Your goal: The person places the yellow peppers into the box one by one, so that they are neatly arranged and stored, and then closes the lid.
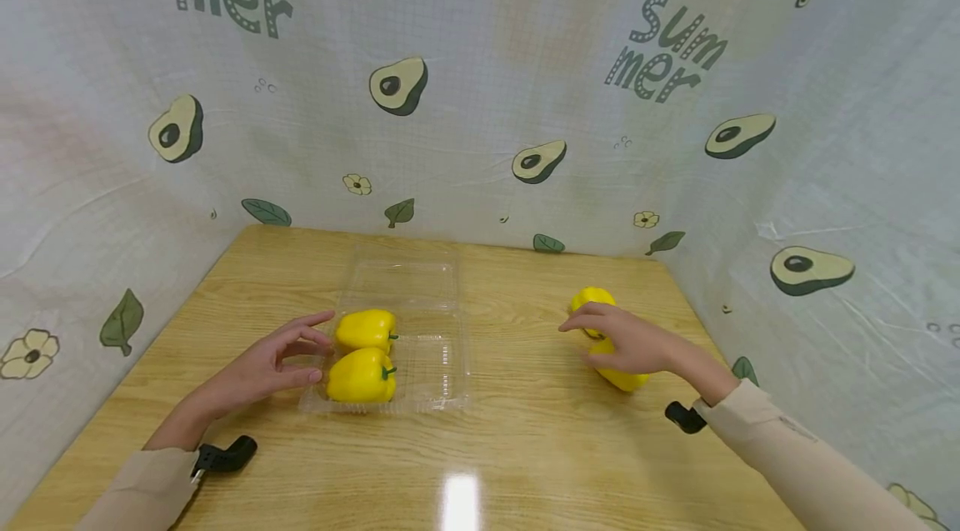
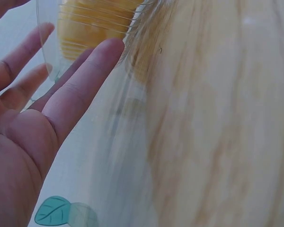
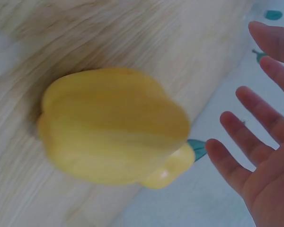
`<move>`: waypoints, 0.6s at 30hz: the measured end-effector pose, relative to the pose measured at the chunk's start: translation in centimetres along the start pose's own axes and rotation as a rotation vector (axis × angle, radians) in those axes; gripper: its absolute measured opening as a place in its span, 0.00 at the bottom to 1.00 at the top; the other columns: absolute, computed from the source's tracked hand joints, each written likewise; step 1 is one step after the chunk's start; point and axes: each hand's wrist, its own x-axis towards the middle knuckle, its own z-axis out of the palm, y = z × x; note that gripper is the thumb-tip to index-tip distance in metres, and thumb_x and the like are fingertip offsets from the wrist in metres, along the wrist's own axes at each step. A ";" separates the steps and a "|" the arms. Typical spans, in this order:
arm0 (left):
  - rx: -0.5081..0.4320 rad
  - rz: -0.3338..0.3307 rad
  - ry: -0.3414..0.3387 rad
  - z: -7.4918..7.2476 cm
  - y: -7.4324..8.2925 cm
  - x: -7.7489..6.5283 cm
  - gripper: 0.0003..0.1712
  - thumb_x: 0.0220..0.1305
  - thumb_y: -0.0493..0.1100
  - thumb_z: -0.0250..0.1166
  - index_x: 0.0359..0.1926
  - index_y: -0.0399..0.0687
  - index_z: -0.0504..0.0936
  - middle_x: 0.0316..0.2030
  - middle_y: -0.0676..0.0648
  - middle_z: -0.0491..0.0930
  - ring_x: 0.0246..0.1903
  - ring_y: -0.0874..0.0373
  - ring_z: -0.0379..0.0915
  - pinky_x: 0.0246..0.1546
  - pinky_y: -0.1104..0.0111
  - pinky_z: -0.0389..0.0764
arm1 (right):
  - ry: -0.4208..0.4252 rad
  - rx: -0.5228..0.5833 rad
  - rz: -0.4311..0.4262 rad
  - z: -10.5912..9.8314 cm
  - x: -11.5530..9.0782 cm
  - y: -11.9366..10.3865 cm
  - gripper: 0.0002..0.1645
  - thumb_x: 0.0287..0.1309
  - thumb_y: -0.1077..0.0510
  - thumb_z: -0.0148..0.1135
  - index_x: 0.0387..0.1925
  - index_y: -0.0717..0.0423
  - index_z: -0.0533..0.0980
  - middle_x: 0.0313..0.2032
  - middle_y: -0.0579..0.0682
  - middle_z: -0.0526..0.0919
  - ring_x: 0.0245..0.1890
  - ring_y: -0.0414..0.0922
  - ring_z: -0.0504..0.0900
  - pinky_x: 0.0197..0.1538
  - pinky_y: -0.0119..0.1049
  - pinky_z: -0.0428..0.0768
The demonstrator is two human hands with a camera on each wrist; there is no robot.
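Printed cloth (image 1: 465, 31) rose behind the wooden bench (image 1: 525, 448), on which a clear plastic container (image 1: 464, 364) lay unfolded. The left hand (image 1: 262, 364) was beside its left wall, the right hand (image 1: 628, 339) above two yellow peppers (image 1: 624, 379), both with fingers (image 2: 85, 87) extended and spread. Two other peppers (image 1: 360, 377) sat in the container's left side.

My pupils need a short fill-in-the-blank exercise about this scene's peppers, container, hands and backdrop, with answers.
The clear container holds ____ yellow peppers.
Its lid is not closed but ____.
Of the left hand and right hand, the one nearer the container is the ____.
The fruit printed on the cloth is the ____.
Missing words: two; open; left; avocado.
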 end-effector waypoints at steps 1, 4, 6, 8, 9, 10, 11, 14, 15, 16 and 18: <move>0.002 0.002 0.001 0.0 -0.1 0.0 0.19 0.72 0.37 0.70 0.60 0.45 0.79 0.82 0.38 0.52 0.66 0.45 0.75 0.58 0.71 0.81 | -0.004 0.001 0.003 0.1 -0.3 0.3 0.26 0.73 0.52 0.68 0.69 0.47 0.77 0.66 0.51 0.77 0.61 0.50 0.79 0.61 0.54 0.82; 0.008 0.005 0.003 0.0 -0.2 0.0 0.19 0.72 0.37 0.70 0.60 0.45 0.79 0.82 0.39 0.52 0.66 0.30 0.71 0.58 0.72 0.80 | -0.003 -0.004 -0.003 0.4 -1.2 0.9 0.27 0.70 0.56 0.71 0.68 0.47 0.78 0.65 0.50 0.78 0.58 0.49 0.81 0.60 0.54 0.82; 0.007 0.005 0.002 0.0 -0.3 0.0 0.19 0.72 0.37 0.70 0.60 0.45 0.79 0.82 0.39 0.52 0.66 0.29 0.71 0.58 0.72 0.80 | 0.005 -0.006 -0.010 0.6 -1.7 1.3 0.27 0.68 0.59 0.72 0.67 0.47 0.78 0.64 0.50 0.79 0.57 0.50 0.81 0.59 0.56 0.81; 0.008 0.006 0.003 0.1 -0.2 0.0 0.19 0.72 0.37 0.70 0.60 0.45 0.79 0.82 0.39 0.52 0.66 0.29 0.71 0.58 0.72 0.80 | 0.012 -0.007 -0.012 0.7 -2.2 1.7 0.27 0.66 0.61 0.72 0.65 0.46 0.79 0.63 0.49 0.79 0.58 0.52 0.80 0.60 0.58 0.80; 0.009 0.005 0.003 0.1 -0.2 0.0 0.19 0.72 0.37 0.71 0.60 0.45 0.79 0.82 0.39 0.52 0.66 0.29 0.71 0.58 0.72 0.80 | 0.017 -0.006 -0.013 0.8 -2.4 1.9 0.27 0.66 0.61 0.73 0.65 0.46 0.79 0.63 0.50 0.80 0.59 0.53 0.80 0.60 0.59 0.79; 0.010 0.006 0.004 0.1 -0.2 0.0 0.19 0.72 0.37 0.71 0.60 0.44 0.79 0.82 0.39 0.52 0.66 0.29 0.71 0.58 0.72 0.80 | 0.019 -0.005 -0.009 0.9 -2.6 2.0 0.27 0.65 0.62 0.73 0.64 0.46 0.80 0.62 0.50 0.80 0.60 0.54 0.79 0.61 0.60 0.79; 0.010 0.005 0.004 0.1 -0.1 -0.1 0.19 0.72 0.37 0.71 0.60 0.44 0.79 0.82 0.39 0.52 0.66 0.29 0.71 0.57 0.72 0.80 | 0.022 -0.006 -0.008 0.9 -2.9 2.2 0.27 0.65 0.62 0.73 0.64 0.46 0.80 0.62 0.50 0.80 0.60 0.54 0.78 0.61 0.61 0.78; 0.014 0.007 0.005 0.0 0.0 -0.1 0.19 0.72 0.37 0.71 0.60 0.44 0.79 0.82 0.39 0.52 0.66 0.29 0.72 0.57 0.72 0.80 | 0.018 -0.003 0.017 1.2 -3.5 2.6 0.26 0.64 0.62 0.74 0.63 0.48 0.81 0.63 0.52 0.80 0.62 0.56 0.77 0.62 0.63 0.77; 0.015 0.007 0.005 0.0 0.0 -0.1 0.19 0.72 0.37 0.71 0.60 0.44 0.79 0.82 0.39 0.52 0.66 0.29 0.72 0.57 0.72 0.80 | 0.014 0.000 0.024 1.3 -3.6 2.7 0.26 0.64 0.62 0.74 0.63 0.49 0.82 0.63 0.53 0.80 0.62 0.56 0.77 0.63 0.64 0.77; 0.015 0.008 0.005 0.0 0.0 -0.1 0.19 0.72 0.37 0.71 0.60 0.44 0.79 0.82 0.39 0.52 0.66 0.29 0.72 0.57 0.72 0.80 | 0.010 0.002 0.036 1.3 -3.8 2.9 0.26 0.64 0.62 0.74 0.63 0.49 0.82 0.63 0.53 0.79 0.63 0.56 0.77 0.63 0.64 0.77; 0.018 0.009 0.006 0.0 0.0 -0.1 0.19 0.72 0.37 0.70 0.60 0.44 0.79 0.82 0.39 0.53 0.66 0.29 0.72 0.57 0.72 0.80 | 0.004 0.004 0.049 1.4 -4.1 3.1 0.27 0.63 0.62 0.75 0.63 0.50 0.82 0.64 0.56 0.79 0.63 0.58 0.76 0.63 0.65 0.76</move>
